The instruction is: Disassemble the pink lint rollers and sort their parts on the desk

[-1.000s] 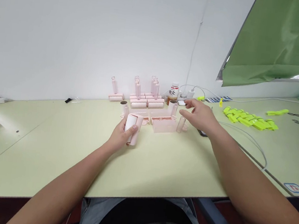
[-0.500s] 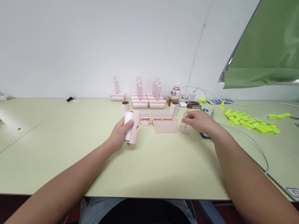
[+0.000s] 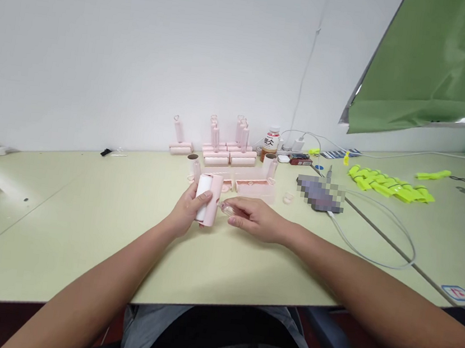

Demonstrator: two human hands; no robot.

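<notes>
On the table (image 3: 54,242), a black scrap (image 3: 105,153) lies at ten o'clock from the left hand (image 3: 185,210), whose grip is clasped around a pink-and-white roller (image 3: 208,200), held upright. At twelve o'clock from it stand finished rollers (image 3: 216,161). A clear tube (image 3: 228,210), grasped by the right hand (image 3: 254,219), points at nine o'clock toward the roller's side; whether they touch, I cannot tell. A phone (image 3: 318,194), blurred, and yellow strips (image 3: 390,184) lie at two o'clock from the right hand.

A long pale-green worktable (image 3: 246,269) is suggesting a small assembly workshop. Matching pink plastic rollers (image 3: 216,161) are standing beyond the left hand (image 3: 185,212).
</notes>
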